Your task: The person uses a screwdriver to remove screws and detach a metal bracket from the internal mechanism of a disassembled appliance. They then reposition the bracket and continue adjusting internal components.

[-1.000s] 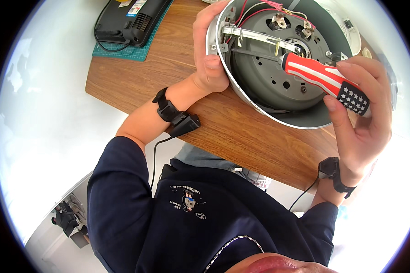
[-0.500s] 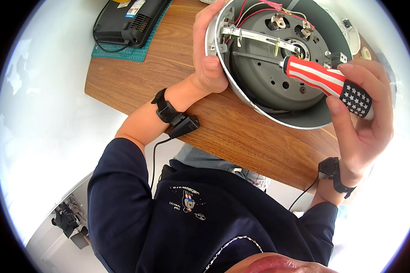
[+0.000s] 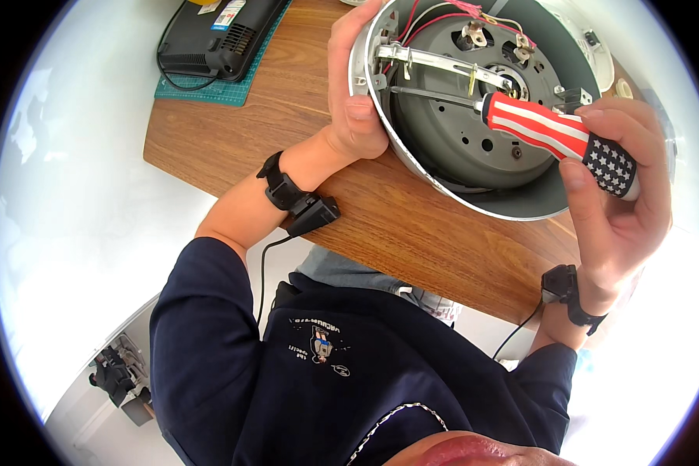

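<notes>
At far left, a black plastic device with a slotted vent lies on a green gridded cutting mat, which rests on a brown wood-grain tabletop.

Next to the right, a black wrist strap encircles the left wrist. The left hand is grasping the outer wall of a round, deep metal housing with a grey interior and bright rim; its thumb presses against that wall. The housing sits at the upper centre-right, tilted with its open side facing the wearer.

Inside it, a narrow silver metal bracket runs from the left wall toward the middle of a dished grey metal plate. Thin red wires pass above the bracket.

A screwdriver with a red-and-white striped, star-patterned handle reaches across the housing, its tip near the left inner wall, just below the bracket; contact at the tip cannot be determined. The right hand grasps the star-patterned end of the handle between thumb and fingers.
</notes>
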A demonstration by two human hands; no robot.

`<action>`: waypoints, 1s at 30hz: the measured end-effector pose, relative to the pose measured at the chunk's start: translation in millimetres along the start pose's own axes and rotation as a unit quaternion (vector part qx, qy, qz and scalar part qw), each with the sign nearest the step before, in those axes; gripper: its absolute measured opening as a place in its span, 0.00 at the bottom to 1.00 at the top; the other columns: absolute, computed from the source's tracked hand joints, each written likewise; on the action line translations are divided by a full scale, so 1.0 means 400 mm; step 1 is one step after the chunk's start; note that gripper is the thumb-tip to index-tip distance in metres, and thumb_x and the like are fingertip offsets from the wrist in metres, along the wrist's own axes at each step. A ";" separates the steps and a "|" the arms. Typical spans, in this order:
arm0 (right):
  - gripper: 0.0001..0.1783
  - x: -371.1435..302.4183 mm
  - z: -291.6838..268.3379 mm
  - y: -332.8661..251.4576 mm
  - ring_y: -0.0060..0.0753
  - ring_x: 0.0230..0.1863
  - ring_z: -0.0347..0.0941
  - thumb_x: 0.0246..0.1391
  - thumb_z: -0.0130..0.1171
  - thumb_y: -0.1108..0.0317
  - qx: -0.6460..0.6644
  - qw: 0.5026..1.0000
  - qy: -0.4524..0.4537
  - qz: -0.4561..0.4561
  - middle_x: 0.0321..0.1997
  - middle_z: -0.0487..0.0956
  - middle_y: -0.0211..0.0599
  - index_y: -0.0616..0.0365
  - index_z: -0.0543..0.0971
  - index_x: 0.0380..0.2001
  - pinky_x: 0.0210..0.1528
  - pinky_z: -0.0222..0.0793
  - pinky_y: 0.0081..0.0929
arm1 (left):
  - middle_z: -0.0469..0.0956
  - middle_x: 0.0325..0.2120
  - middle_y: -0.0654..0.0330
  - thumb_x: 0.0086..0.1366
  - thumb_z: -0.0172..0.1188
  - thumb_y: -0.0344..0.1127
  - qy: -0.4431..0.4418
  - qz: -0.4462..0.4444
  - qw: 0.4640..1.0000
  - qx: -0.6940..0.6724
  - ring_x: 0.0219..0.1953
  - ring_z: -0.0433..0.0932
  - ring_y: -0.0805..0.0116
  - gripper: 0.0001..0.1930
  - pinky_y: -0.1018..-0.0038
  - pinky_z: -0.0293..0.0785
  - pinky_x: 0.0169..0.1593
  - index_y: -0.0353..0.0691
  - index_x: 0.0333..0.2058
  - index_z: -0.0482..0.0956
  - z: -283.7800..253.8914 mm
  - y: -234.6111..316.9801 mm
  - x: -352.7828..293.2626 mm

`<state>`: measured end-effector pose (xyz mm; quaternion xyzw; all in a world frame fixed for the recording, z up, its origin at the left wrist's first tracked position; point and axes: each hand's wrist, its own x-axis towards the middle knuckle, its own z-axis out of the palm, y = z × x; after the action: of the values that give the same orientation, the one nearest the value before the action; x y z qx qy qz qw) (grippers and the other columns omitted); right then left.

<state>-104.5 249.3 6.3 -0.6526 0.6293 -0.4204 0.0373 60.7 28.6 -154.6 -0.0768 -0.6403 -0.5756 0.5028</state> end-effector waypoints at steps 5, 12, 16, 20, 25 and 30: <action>0.17 -0.001 0.005 0.002 0.34 0.50 0.75 0.54 0.65 0.78 0.008 1.000 -0.004 0.002 0.50 0.78 0.45 0.64 0.79 0.48 0.54 0.70 0.26 | 0.61 0.69 0.44 0.72 0.60 0.52 0.000 0.005 1.000 0.002 0.69 0.67 0.52 0.43 0.55 0.64 0.72 0.36 0.73 0.46 0.005 0.004 0.003; 0.17 -0.002 0.006 0.004 0.33 0.51 0.75 0.54 0.65 0.78 0.004 1.000 -0.003 0.003 0.50 0.77 0.45 0.64 0.78 0.48 0.54 0.70 0.26 | 0.61 0.69 0.44 0.71 0.60 0.54 0.001 0.007 1.000 0.004 0.69 0.67 0.53 0.45 0.55 0.65 0.72 0.37 0.73 0.47 -0.001 -0.002 0.000; 0.17 -0.002 0.009 0.002 0.34 0.51 0.75 0.54 0.65 0.77 0.007 1.000 -0.004 0.008 0.50 0.78 0.45 0.64 0.79 0.48 0.54 0.70 0.26 | 0.60 0.69 0.45 0.70 0.59 0.62 0.010 -0.020 1.000 0.001 0.69 0.67 0.53 0.48 0.55 0.66 0.71 0.37 0.73 0.47 0.002 0.007 -0.003; 0.18 -0.001 0.011 0.005 0.36 0.52 0.75 0.54 0.65 0.77 -0.001 1.000 -0.009 0.002 0.51 0.78 0.45 0.63 0.79 0.49 0.55 0.71 0.28 | 0.60 0.69 0.45 0.68 0.57 0.68 0.008 -0.017 1.000 -0.011 0.69 0.67 0.52 0.51 0.55 0.66 0.71 0.37 0.73 0.47 0.002 0.004 -0.001; 0.21 0.009 -0.006 0.000 0.38 0.53 0.76 0.54 0.69 0.73 -0.047 0.997 -0.060 0.022 0.51 0.78 0.44 0.63 0.80 0.51 0.54 0.72 0.32 | 0.60 0.69 0.45 0.70 0.59 0.61 0.009 -0.014 1.000 -0.024 0.69 0.67 0.53 0.47 0.55 0.66 0.71 0.37 0.73 0.47 0.009 0.016 0.001; 0.24 -0.001 -0.005 0.002 0.37 0.48 0.78 0.55 0.72 0.64 -0.091 0.994 -0.054 0.003 0.51 0.79 0.41 0.61 0.80 0.54 0.51 0.73 0.29 | 0.60 0.69 0.45 0.72 0.60 0.49 -0.006 0.001 1.000 0.030 0.69 0.67 0.54 0.42 0.56 0.66 0.71 0.36 0.73 0.48 -0.009 0.013 0.000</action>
<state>-106.2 250.6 7.1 -0.6730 0.6642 -0.3252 0.0128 65.9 27.3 -151.8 -0.0659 -0.6599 -0.5551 0.5020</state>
